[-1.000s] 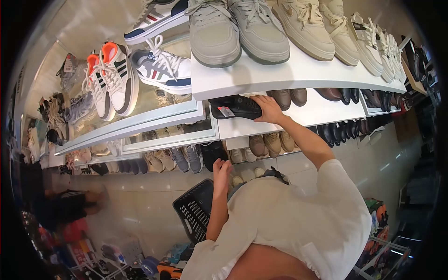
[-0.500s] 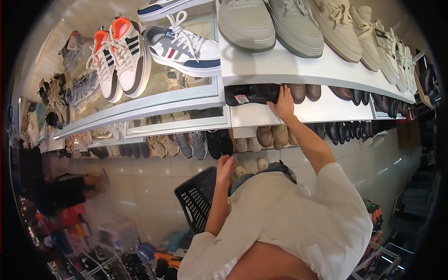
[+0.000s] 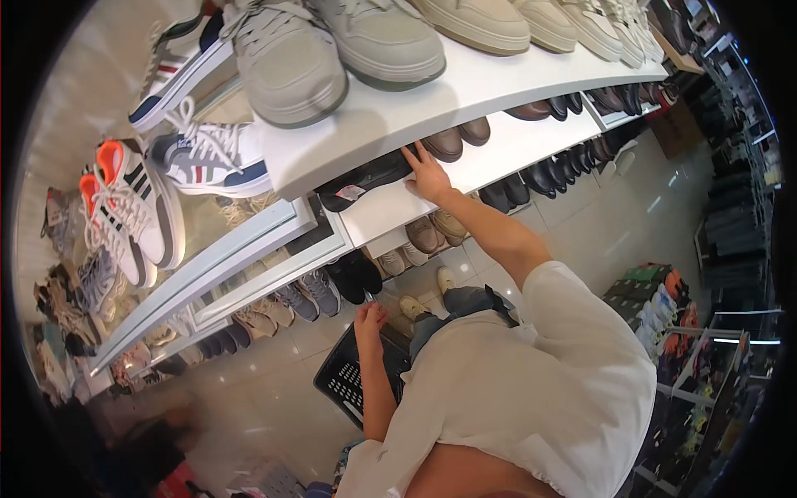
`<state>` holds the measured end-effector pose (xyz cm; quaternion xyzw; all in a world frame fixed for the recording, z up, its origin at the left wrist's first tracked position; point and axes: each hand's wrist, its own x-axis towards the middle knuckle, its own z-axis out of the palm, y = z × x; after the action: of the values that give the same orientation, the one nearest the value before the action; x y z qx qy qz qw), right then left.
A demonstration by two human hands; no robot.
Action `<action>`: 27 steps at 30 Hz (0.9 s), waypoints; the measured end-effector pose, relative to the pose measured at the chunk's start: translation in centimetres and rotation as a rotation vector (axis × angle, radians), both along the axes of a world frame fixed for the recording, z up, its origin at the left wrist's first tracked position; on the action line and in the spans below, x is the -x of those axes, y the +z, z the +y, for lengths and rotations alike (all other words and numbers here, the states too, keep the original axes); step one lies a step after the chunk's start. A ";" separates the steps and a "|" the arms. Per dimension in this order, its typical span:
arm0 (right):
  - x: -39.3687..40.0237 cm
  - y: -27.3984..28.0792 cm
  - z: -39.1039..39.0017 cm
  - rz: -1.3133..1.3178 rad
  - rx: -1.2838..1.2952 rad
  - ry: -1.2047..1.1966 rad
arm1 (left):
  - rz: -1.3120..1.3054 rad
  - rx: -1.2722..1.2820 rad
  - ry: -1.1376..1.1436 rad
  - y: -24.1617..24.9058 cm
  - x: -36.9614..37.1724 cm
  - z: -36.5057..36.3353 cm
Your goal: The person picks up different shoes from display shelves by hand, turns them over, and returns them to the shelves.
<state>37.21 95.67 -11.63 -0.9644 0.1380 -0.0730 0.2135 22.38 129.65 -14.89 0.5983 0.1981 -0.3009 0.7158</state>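
Reaching under top shelf [image 3: 465, 95]: black shoe sits on lower shelf [image 3: 386, 217], below the overhang; best kept low and level, clear of the edge above.
Black shoe [image 3: 378, 173]: lying lengthwise, labelled end away from the hand; support under the sole would beat pinching the upper, which may dent.
Right hand grip: right hand [image 3: 430, 178] partly open, fingers on the shoe's near end, thumb lower and apart; no firm hold seen. Thumb closer in would steady it.
Brown shoes [image 3: 459, 138]: just beside the fingers; elbow room tight, slow wrist advised.
Left hand grip: left hand [image 3: 369, 315] loosely curled near basket; contents, if any, cannot tell.
Sticker [image 3: 349, 192]: on black shoe, legible only up close; fingers best off it.

Count, top shelf: 1
Count, basket [image 3: 342, 378]: 1
Count, grey sneakers [image 3: 290, 66]: 2, on top shelf
Count, orange-lined sneakers [image 3: 149, 207]: 2
Count, blue-toed sneakers [image 3: 207, 158]: 2
Count, brown shoes by right hand: 2
Count, black shoe at right hand: 1 sure, second cannot tell
Count, black pair below [image 3: 354, 278]: 2 shoes
Count, worn shoes [image 3: 413, 308]: 2
Count, hands: 2
Count, sticker on black shoe: 1
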 end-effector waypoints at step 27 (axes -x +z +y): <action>39.6 -7.1 -19.7 0.006 -0.789 -0.456 | -0.203 -0.320 -0.493 -1.9 10.6 -33.8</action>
<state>-2.40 76.00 -18.76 -0.7546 0.3647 -0.0572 0.5425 11.74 95.84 -16.83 0.7604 0.0196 -0.3691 0.5341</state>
